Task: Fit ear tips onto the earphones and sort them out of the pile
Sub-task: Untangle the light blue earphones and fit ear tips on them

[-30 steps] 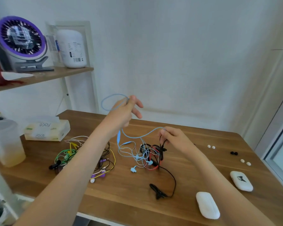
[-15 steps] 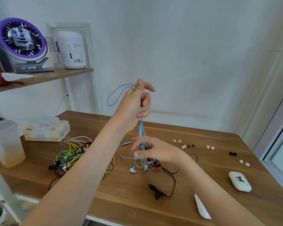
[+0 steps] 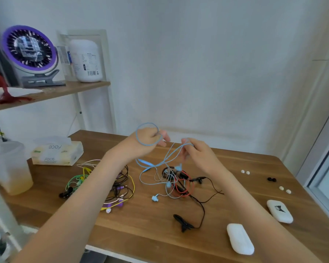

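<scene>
View: head camera, looking down at a wooden desk (image 3: 150,236) against a white wall.
Left hand (image 3: 146,141): hovering above the desk at frame centre, fingers curling round a loop of the blue cord (image 3: 148,162).
Right hand (image 3: 197,153): hovering just right of the left hand, fingertips pinching the same cord higher up.
Blue cord: hanging from both hands down into the pile (image 3: 179,185); its blue bud (image 3: 155,198) is lying on the desk at the pile's lower left.
Pile: red, black and blue cords tangling together below the hands, centre of frame.
Second tangle (image 3: 122,203): green, yellow and purple cords lying left of the pile, the left forearm partly hiding them.
Ear tips: a white pair (image 3: 245,172), a black pair (image 3: 271,179) and another white pair (image 3: 284,189) sitting loose at centre right, well apart from the pile.
Cases: two white ones (image 3: 240,238) (image 3: 279,211) lying at lower right.
Upper left: a fan (image 3: 29,48) standing on a shelf (image 3: 65,90).
</scene>
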A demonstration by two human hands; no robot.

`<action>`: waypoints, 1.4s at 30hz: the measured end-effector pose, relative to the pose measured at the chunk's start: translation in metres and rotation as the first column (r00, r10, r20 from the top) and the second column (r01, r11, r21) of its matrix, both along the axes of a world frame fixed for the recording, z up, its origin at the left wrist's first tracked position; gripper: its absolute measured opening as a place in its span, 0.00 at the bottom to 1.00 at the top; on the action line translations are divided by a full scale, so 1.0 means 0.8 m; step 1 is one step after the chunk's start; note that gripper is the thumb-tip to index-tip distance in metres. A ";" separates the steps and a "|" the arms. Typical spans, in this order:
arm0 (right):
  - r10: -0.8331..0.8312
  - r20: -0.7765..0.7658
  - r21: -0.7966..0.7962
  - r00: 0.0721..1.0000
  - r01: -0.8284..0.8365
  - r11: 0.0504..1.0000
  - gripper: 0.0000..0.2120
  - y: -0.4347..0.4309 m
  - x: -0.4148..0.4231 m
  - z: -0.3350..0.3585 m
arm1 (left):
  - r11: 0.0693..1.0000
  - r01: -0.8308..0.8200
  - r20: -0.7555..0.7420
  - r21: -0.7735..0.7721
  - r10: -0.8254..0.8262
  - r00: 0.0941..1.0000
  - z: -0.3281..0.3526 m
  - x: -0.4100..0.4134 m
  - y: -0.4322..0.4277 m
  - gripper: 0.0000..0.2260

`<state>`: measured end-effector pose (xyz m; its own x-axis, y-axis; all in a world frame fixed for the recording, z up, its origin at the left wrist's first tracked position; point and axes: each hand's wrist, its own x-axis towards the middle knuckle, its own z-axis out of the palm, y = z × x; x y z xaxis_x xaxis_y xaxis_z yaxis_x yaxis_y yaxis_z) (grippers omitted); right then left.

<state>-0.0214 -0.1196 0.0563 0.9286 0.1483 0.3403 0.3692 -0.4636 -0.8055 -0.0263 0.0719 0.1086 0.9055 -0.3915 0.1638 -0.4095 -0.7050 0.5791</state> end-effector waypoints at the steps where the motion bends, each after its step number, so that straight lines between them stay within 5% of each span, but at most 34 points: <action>1: 0.010 0.023 -0.001 1.000 -0.010 1.000 0.19 0.001 0.000 0.006 | 0.999 0.024 -0.031 -0.045 -0.026 0.999 -0.003 -0.003 -0.005 0.15; 5: 0.019 0.064 0.028 0.998 -0.021 0.999 0.18 -0.002 -0.006 0.028 | 0.942 0.025 -0.252 -0.334 -0.115 0.961 -0.001 -0.009 -0.026 0.18; 8: -0.006 0.041 0.067 0.999 0.003 0.998 0.16 -0.007 -0.011 0.033 | 0.922 0.002 -0.334 -0.387 -0.142 0.932 0.002 -0.014 -0.038 0.18; 12: -0.066 0.087 -0.097 0.994 0.074 0.993 0.14 -0.010 -0.009 0.033 | 0.981 0.041 -0.279 -0.189 -0.094 0.956 0.001 -0.023 -0.052 0.27; 15: -0.052 0.115 -0.308 0.992 0.085 0.948 0.14 -0.010 -0.007 0.033 | 0.978 0.088 -0.220 -0.190 -0.129 0.967 -0.002 -0.024 -0.063 0.23; 20: -0.093 0.112 -0.168 0.989 0.112 0.979 0.07 -0.020 -0.003 0.028 | 0.912 0.043 -0.150 -0.409 -0.113 0.982 -0.005 -0.020 -0.062 0.15; 25: -0.079 -0.053 -0.296 0.995 0.060 0.953 0.08 -0.036 0.002 -0.001 | 0.865 0.005 -0.064 -0.501 -0.042 0.997 -0.005 -0.018 -0.055 0.16; 29: -0.126 -0.172 -0.326 0.977 0.065 0.943 0.12 -0.058 0.003 -0.026 | 0.772 0.050 -0.094 -0.634 -0.141 0.986 -0.001 -0.022 -0.057 0.16; 35: -0.041 -0.292 -0.105 0.956 0.011 0.994 0.10 -0.105 -0.004 -0.052 | 0.638 0.040 -0.162 -0.769 -0.255 0.953 -0.006 -0.022 -0.078 0.19; 42: -0.215 -0.216 -0.193 0.953 0.174 0.966 0.11 -0.155 -0.017 -0.086 | 0.771 0.037 -0.241 -0.636 -0.244 0.939 -0.029 -0.010 -0.125 0.16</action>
